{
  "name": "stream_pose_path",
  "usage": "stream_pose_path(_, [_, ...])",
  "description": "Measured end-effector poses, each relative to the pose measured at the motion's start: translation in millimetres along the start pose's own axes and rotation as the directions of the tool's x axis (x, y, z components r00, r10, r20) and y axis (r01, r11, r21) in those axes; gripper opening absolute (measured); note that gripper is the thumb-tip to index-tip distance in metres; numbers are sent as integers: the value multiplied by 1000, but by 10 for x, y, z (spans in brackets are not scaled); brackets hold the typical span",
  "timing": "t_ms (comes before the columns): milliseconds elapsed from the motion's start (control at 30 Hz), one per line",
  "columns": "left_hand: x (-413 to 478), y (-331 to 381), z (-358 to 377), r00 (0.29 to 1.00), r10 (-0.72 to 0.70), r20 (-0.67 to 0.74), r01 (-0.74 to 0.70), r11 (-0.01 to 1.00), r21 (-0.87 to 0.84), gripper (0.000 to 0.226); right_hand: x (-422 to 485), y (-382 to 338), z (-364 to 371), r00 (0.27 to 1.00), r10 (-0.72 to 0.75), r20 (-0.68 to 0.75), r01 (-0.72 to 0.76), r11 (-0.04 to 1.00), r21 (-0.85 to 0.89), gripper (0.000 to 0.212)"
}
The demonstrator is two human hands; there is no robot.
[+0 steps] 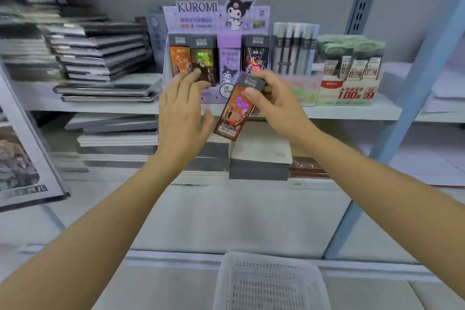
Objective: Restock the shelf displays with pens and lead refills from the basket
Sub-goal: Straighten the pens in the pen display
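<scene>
My right hand [275, 100] pinches the grey top of an orange and black lead refill box [235, 111], tilted, in front of the purple Kuromi display [216, 20]. The display holds several refill boxes [203, 60] standing upright in a row. With fingers straight and spread, my left hand [182, 111] reaches toward the display's left boxes, fingertips at the brown one. Low in the view sits the white plastic basket [270, 282]; its visible part shows nothing inside.
A green display of lead refills [352, 75] and a pack of pastel pens [295, 48] stand right of the Kuromi display. Stacked notebooks [100, 55] fill the shelf's left side and the shelf below. A blue shelf upright [412, 98] slants on the right.
</scene>
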State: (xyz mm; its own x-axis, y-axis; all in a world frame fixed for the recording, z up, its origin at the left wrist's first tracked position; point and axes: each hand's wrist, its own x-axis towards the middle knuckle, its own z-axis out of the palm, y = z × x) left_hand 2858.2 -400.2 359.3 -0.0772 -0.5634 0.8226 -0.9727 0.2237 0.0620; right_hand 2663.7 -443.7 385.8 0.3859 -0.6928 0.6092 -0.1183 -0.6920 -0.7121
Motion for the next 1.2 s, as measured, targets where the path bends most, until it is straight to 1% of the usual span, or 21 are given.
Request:
stream_pose_path(100, [118, -185, -35, 984, -56, 170, 39, 994, 101, 59, 332, -238, -22, 992, -100, -83, 95, 994, -55, 15])
stream_pose_path(167, [124, -281, -24, 971, -46, 236, 15, 992, 129, 60, 523, -364, -57, 977, -153, -149, 143, 987, -79, 13])
stream_pose_path(233, [111, -345, -34, 974, -9, 227, -20, 992, 127, 58, 679, -442, -81, 961, -191, -202, 172, 979, -110, 12])
stream_pose_path(300, [87, -390, -69, 985, -29, 168, 9, 992, 123, 59, 790, -484, -68, 957, -198, -210, 174, 976, -129, 14])
stream_pose_path(333, [72, -415, -92, 988, -49, 145, 31, 992, 125, 59, 833, -504, -41, 959, -204, -197, 177, 973, -146, 15])
stream_pose_path(400, [40, -466, -136, 988, -57, 144, 39, 991, 129, 58, 906, -539, 52, 962, -224, -153, 195, 964, -183, 14])
stream_pose_path(500, [-2, -531, -183, 982, -10, 189, -14, 992, 128, 61, 1011, -571, 252, 964, -248, -96, 219, 945, -243, 16])
stream_pose_path(600, [-21, -564, -220, 977, -4, 212, -32, 986, 166, 64, 1096, -557, 446, 962, -269, -41, 239, 908, -344, 15])
stream_pose_path(667, [-31, -581, -237, 977, -10, 211, -30, 983, 184, 65, 1140, -537, 556, 961, -277, 16, 255, 859, -445, 16])
stream_pose_path(767, [-39, -610, -240, 978, 5, 207, -41, 984, 171, 65, 1211, -516, 636, 961, -264, 86, 265, 780, -567, 19])
stream_pose_path(933, [-36, -639, -235, 977, 8, 212, -43, 986, 161, 65, 1381, -545, 624, 960, -197, 197, 278, 717, -639, 15])
stream_pose_path(1067, [-28, -644, -231, 977, 15, 211, -48, 987, 151, 63, 1496, -589, 706, 964, -171, 205, 267, 654, -708, 22])
stream_pose_path(1133, [-25, -644, -229, 977, 14, 211, -45, 988, 145, 62, 1502, -578, 742, 962, -186, 199, 272, 662, -698, 25])
stream_pose_path(1200, [-25, -647, -224, 976, 14, 215, -45, 989, 143, 62, 1477, -542, 738, 961, -221, 165, 274, 686, -674, 24])
